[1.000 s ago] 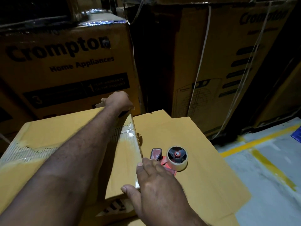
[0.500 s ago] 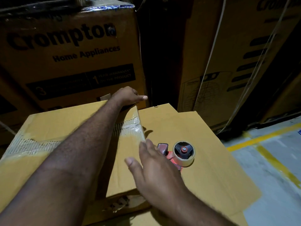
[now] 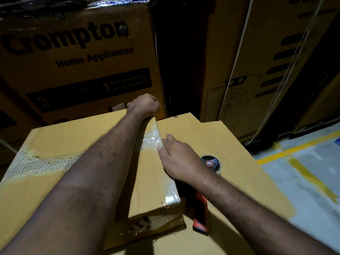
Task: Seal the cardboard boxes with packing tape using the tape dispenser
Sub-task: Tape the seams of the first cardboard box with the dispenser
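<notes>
A taped cardboard box sits in front of me on a larger flat cardboard box. Clear packing tape crosses its top and wraps over the right edge. My left hand grips the box's far right corner, its fingers curled over the edge. My right hand lies on the right edge with straight fingers pressing on the tape strip. The red tape dispenser lies on the lower box just right of my right wrist, its roll partly hidden and its red handle under my forearm.
Tall printed appliance cartons stand close behind the box, and a strapped carton stands at the back right. Grey floor with yellow lines lies to the right.
My right hand has slid forward along the box's right edge to the tape strip, now covering part of the dispenser. My left hand has curled tighter on the far corner. The view has come closer.
</notes>
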